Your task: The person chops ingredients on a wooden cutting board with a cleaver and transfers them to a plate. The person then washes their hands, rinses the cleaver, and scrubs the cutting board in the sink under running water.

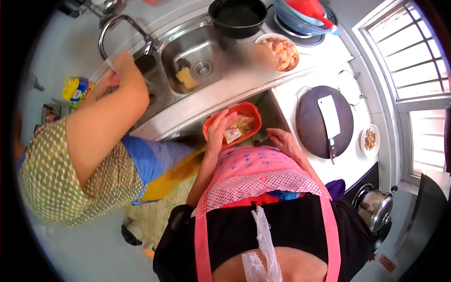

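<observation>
Below the white counter (188,105) sits a red bin (257,120)

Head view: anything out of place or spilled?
Two things. The cleaver lies on the round board with its handle end poking past the rim, so it might get knocked. A blurred patch beside the bowl of raw meat hides what's there. No obvious spill.

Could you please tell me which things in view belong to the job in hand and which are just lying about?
Seemingly in the job:
- orange-red container, left hand at its rim
- printed packet inside it

Apparently just lying about:
- cleaver on the round board
- sponge in the sink
- black pan
- steel pot
</observation>
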{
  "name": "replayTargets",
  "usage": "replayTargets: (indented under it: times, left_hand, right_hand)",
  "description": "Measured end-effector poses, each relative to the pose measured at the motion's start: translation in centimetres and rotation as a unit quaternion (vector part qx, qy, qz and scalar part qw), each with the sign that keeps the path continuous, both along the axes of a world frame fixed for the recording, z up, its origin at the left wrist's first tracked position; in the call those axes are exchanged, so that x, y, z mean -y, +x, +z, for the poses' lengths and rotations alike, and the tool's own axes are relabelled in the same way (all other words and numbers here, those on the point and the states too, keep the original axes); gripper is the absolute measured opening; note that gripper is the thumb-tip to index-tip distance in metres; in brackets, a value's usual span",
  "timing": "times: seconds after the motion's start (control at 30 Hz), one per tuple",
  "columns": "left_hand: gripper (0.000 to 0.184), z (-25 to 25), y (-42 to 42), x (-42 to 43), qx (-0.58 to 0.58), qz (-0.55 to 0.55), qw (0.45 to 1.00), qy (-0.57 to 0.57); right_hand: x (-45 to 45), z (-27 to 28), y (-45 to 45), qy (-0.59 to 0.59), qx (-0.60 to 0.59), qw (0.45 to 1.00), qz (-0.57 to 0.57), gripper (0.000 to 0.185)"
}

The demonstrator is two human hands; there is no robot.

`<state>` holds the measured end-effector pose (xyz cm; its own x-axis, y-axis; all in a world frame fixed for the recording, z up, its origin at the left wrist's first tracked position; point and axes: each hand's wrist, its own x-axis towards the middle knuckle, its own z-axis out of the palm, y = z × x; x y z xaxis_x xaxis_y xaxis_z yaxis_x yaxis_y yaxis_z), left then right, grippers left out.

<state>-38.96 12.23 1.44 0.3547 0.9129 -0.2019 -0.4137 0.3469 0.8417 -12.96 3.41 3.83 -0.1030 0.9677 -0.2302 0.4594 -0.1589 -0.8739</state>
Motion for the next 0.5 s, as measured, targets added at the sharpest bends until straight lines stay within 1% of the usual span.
replayTargets:
  times: [0.03, 0.07, 0.1, 0.13, 0.17, 0.23, 0.27, 0.3, 0.33, 0.37, 0.4, 0.43, 0.47, 0.5]
  left_hand:
    - [0.036, -0.8, 0.8, -0.1, -0.119, -0.001, 0.99, 0.081]
    - [0.033, -1.7, 1.1, -0.4, -0.329, -0.068, 0.909, 0.247]
    - [0.031, -2.0, 1.2, -0.6, -0.513, -0.125, 0.752, 0.394]
    - [0.032, -2.8, 1.7, -0.7, -0.572, -0.08, 0.632, 0.517]
    - [0.032, -3.4, 2.1, -1.0, -0.569, -0.078, 0.63, 0.523]
    - [0.026, -3.2, 3.2, -1.0, -0.459, -0.042, 0.788, 0.408]
    - [0.023, -3.1, 3.5, -1.3, -0.479, -0.02, 0.773, 0.415]
    - [0.023, -2.2, 3.9, -1.7, -0.478, -0.02, 0.773, 0.417]
    - [0.022, -0.7, 4.3, -1.9, -0.463, -0.048, 0.835, 0.293]
    - [0.021, 0.1, 4.7, -2.1, -0.438, -0.075, 0.881, 0.164]
    - [0.022, -2.4, 4.7, -2.7, -0.433, -0.035, 0.86, 0.268]
    - [0.022, -1.6, 5.1, -3.2, -0.434, -0.031, 0.859, 0.269]
    - [0.023, 0.1, 5.6, -3.6, -0.453, -0.03, 0.829, 0.325]
    - [0.023, 1.5, 5.9, -4.0, -0.472, -0.028, 0.795, 0.379]
  right_hand:
    - [-0.6, 0.1, 0.1, 0.026, 0.016, 0.999, 0.019, 0.029]
    - [-1.2, -0.2, 0.3, 0.025, 0.01, 1.0, 0.016, 0.029]
    - [-1.8, -0.3, 0.6, 0.022, 0.003, 1.0, 0.016, 0.029]
    - [-2.8, 0.0, 1.0, 0.025, -0.014, 1.0, 0.004, 0.028]
    - [-3.9, 0.5, 1.7, 0.039, -0.033, 0.999, -0.009, 0.028]
    - [-6.6, 0.5, 3.7, 0.026, -0.07, 0.993, -0.091, 0.03]
    - [-8.6, -0.4, 5.3, 0.052, -0.123, 0.98, -0.149, 0.032]
    - [-10.8, -1.0, 7.0, 0.075, -0.177, 0.959, -0.206, 0.035]
    - [-13.1, -0.8, 8.6, 0.079, -0.191, 0.947, -0.247, 0.039]
    - [-15.3, -0.6, 10.2, 0.083, -0.205, 0.932, -0.287, 0.043]
    - [-17.3, -0.6, 12.0, 0.059, -0.218, 0.931, -0.288, 0.046]
    - [-19.2, -0.8, 13.7, 0.035, -0.231, 0.929, -0.288, 0.048]
    - [-21.0, -1.0, 15.2, -0.02, -0.229, 0.935, -0.271, 0.047]
    - [-21.9, -0.7, 15.8, -0.019, -0.231, 0.935, -0.267, 0.047]
